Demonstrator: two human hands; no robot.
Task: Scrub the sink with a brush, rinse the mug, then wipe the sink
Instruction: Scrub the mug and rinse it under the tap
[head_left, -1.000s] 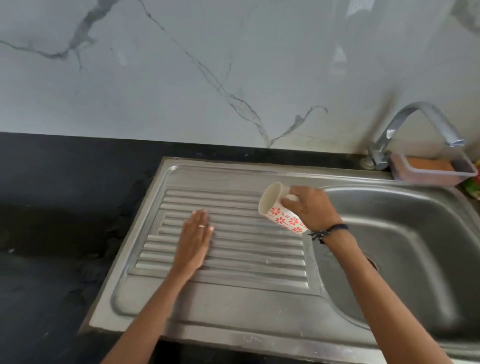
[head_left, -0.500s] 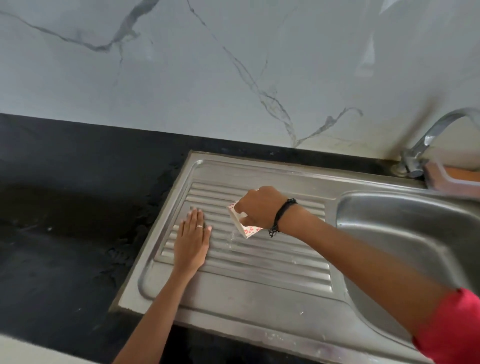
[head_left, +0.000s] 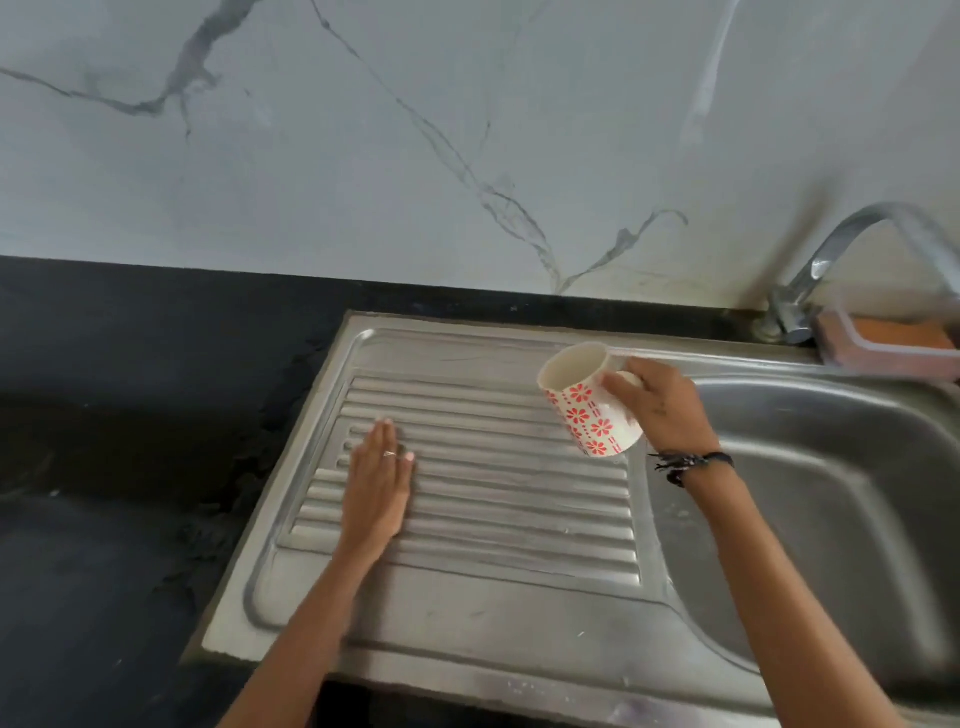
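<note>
The fingers (head_left: 387, 441) of the left hand (head_left: 378, 491) lay straight and close together, flat on the ridged drainboard (head_left: 493, 499), pointing toward twelve o'clock; a thin ring (head_left: 389, 454) showed on one of them. That hand held nothing and rested at about nine o'clock of the ribbed panel. The right hand (head_left: 662, 410) had its fingers curled round the mug (head_left: 589, 402), at the handle side, which the hand mostly hid. The mug was white with red flower prints, tipped so that its open mouth faced toward ten o'clock and its base pointed toward four o'clock. It hung above the right end of the drainboard, near the edge of the sink basin (head_left: 841, 493), and whether its lower edge touched the steel could not be told. A dark braided band (head_left: 685, 462) sat round the right wrist.

The basin lay at three o'clock of the drainboard, both pressed from one steel sheet set into a black tabletop (head_left: 130, 415). A curved metal tap (head_left: 852, 249) stood at one o'clock of the mug, behind the basin. Just beside the tap's base, at its four o'clock, sat a pinkish plastic tray (head_left: 883, 358) holding an orange block (head_left: 904, 330) that may have been a sponge. Behind everything rose a pale marble-veined wall (head_left: 415, 156). The left forearm came in from six o'clock, and the right forearm entered from five o'clock and crossed over the basin's near-left part.
</note>
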